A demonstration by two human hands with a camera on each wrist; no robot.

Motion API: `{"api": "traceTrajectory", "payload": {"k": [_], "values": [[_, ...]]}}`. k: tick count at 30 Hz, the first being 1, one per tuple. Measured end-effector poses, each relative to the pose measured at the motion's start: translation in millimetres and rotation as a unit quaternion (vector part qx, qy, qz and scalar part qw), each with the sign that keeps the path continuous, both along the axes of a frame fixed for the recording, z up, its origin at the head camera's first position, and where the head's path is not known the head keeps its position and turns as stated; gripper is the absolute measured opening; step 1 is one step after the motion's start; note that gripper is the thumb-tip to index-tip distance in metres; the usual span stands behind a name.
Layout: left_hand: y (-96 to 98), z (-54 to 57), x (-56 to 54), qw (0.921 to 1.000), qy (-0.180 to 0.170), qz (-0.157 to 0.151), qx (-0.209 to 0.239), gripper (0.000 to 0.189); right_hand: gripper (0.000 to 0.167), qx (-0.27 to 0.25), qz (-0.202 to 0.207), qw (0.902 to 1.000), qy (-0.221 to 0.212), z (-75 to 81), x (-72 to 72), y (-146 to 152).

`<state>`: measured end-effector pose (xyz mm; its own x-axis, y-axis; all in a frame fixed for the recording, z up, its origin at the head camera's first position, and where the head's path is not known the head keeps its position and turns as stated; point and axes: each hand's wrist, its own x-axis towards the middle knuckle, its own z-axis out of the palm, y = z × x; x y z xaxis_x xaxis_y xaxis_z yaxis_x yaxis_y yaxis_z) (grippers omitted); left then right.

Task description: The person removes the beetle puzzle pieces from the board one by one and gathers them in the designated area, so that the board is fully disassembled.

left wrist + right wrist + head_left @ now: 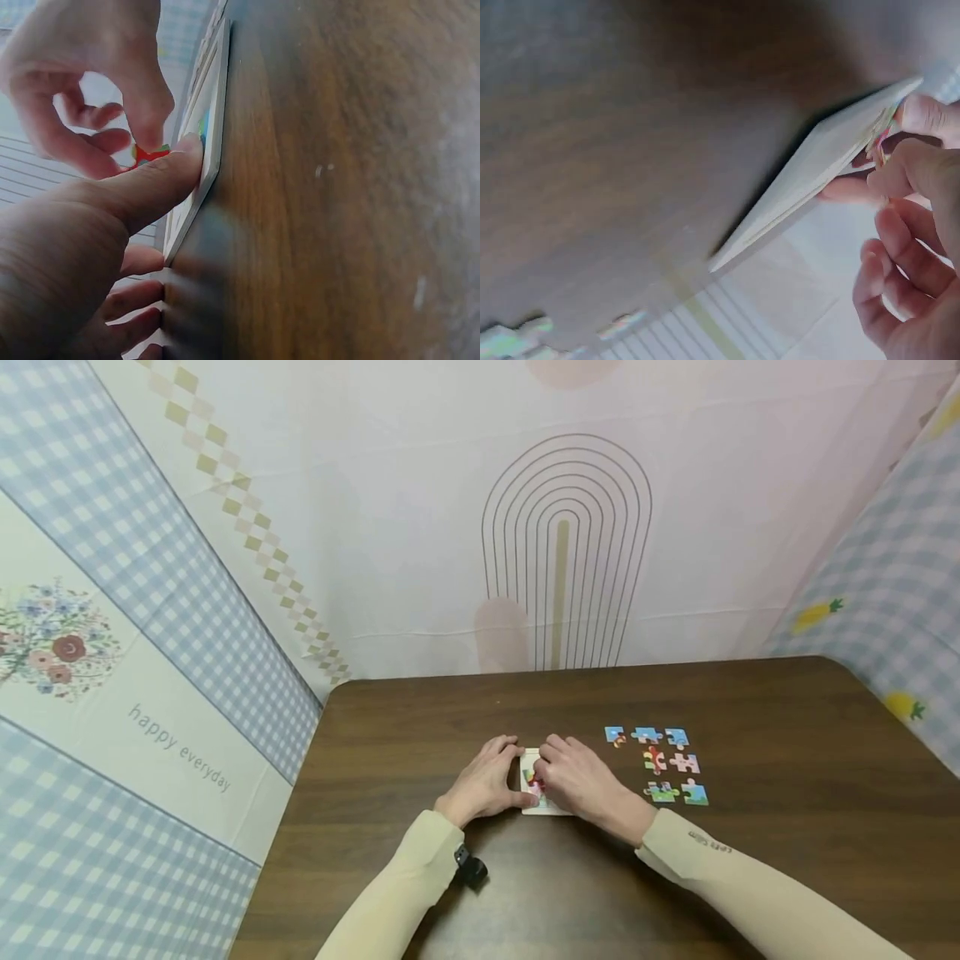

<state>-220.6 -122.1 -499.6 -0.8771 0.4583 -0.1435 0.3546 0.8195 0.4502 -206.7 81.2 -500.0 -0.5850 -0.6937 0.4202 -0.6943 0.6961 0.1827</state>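
Note:
A small pale puzzle board (pixel 531 752) with a white rim lies on the table between both hands. My left hand (pixel 487 783) holds it at its left side, the thumb (pixel 176 169) pressing on its face and the other fingers by the far edge. Over the board, my right hand (pixel 581 779) pinches a red and yellow puzzle piece (pixel 154 154) between thumb and fingers. In the right wrist view those fingertips (pixel 889 180) are close above the board (pixel 810 180). Whether the piece touches the board is hidden. Some coloured picture shows on the board beside the left thumb.
Several loose puzzle pieces lie right of the board, among them a blue piece (pixel 647 735), a red piece (pixel 655 759) and a green one (pixel 695 793). Brown wooden table (pixel 405 735) surrounds them. A patterned curtain (pixel 420 527) rises behind the far edge.

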Motion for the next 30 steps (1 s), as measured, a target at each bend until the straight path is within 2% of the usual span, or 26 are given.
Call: {"api": "traceTrajectory", "payload": {"k": [2, 3, 5, 7, 9, 10, 13, 15, 16, 17, 19, 21, 23, 25, 26, 28, 30], "values": [[0.0, 0.0, -0.4, 1.0000, 0.001, -0.002, 0.002, 0.080, 0.015, -0.028, -0.014, 0.9968, -0.073, 1.5, -4.5, 1.6], [0.1, 0.3, -0.4, 1.0000, 0.001, -0.004, 0.002, 0.080, 0.014, -0.047, -0.023, 0.9908, -0.125, 2.0, -8.6, 3.4], [0.6, 0.6, -0.1, 1.0000, 0.000, -0.004, 0.005, 0.080, 0.013, -0.087, -0.035, 0.9712, -0.219, 2.4, -17.1, 7.1], [1.3, 0.4, 0.6, 1.0000, -0.001, -0.004, 0.007, 0.080, 0.014, -0.113, -0.053, 0.9536, -0.274, 3.5, -21.3, 7.9], [1.8, 0.0, 1.3, 1.0000, -0.003, -0.005, 0.008, 0.080, 0.014, -0.110, -0.060, 0.9554, -0.267, 3.6, -18.8, 6.0], [1.9, -0.6, 1.4, 0.9999, -0.005, -0.005, 0.008, 0.080, 0.014, -0.098, -0.058, 0.9642, -0.240, 3.6, -14.7, 3.8], [1.4, -1.3, 1.7, 0.9999, -0.003, -0.006, 0.009, 0.080, 0.015, -0.034, -0.049, 0.9924, -0.107, 2.9, 1.5, -3.7], [0.7, -1.0, 1.2, 0.9999, -0.004, -0.004, 0.011, 0.080, 0.015, -0.008, -0.037, 0.9988, -0.030, 1.7, 8.0, -6.3], [0.3, -0.9, 0.8, 0.9999, -0.004, -0.003, 0.013, 0.080, 0.015, -0.005, -0.033, 0.9994, -0.011, 1.0, 8.8, -6.9], [-0.1, -0.9, 0.5, 0.9999, -0.004, -0.001, 0.015, 0.081, 0.014, -0.009, -0.034, 0.9993, -0.011, 0.6, 8.3, -6.9], [-0.6, -1.0, -0.1, 0.9998, -0.010, 0.001, 0.020, 0.081, 0.012, -0.038, -0.042, 0.9964, -0.063, 0.2, 3.6, -4.9], [-0.7, -1.1, -0.2, 0.9996, -0.014, 0.002, 0.024, 0.080, 0.012, -0.088, -0.056, 0.9820, -0.158, 0.7, -4.4, -1.1], [-0.7, -1.1, 0.4, 0.9996, -0.018, 0.003, 0.023, 0.080, 0.014, -0.132, -0.067, 0.9558, -0.254, 0.9, -12.9, 3.2], [-0.6, -1.4, 1.0, 0.9995, -0.022, 0.003, 0.024, 0.079, 0.016, -0.153, -0.071, 0.9318, -0.321, 1.7, -19.8, 7.2], [-0.6, -1.8, 1.2, 0.9994, -0.024, 0.004, 0.024, 0.079, 0.016, -0.156, -0.069, 0.9234, -0.344, 2.3, -22.2, 8.9], [-0.8, -2.6, 1.2, 0.9994, -0.025, 0.004, 0.022, 0.080, 0.018, -0.145, -0.060, 0.9189, -0.362, 3.1, -25.0, 11.5], [-1.2, -3.4, 0.6, 0.9996, -0.021, 0.002, 0.021, 0.080, 0.021, -0.131, -0.053, 0.9214, -0.362, 4.2, -25.4, 13.1]]}}
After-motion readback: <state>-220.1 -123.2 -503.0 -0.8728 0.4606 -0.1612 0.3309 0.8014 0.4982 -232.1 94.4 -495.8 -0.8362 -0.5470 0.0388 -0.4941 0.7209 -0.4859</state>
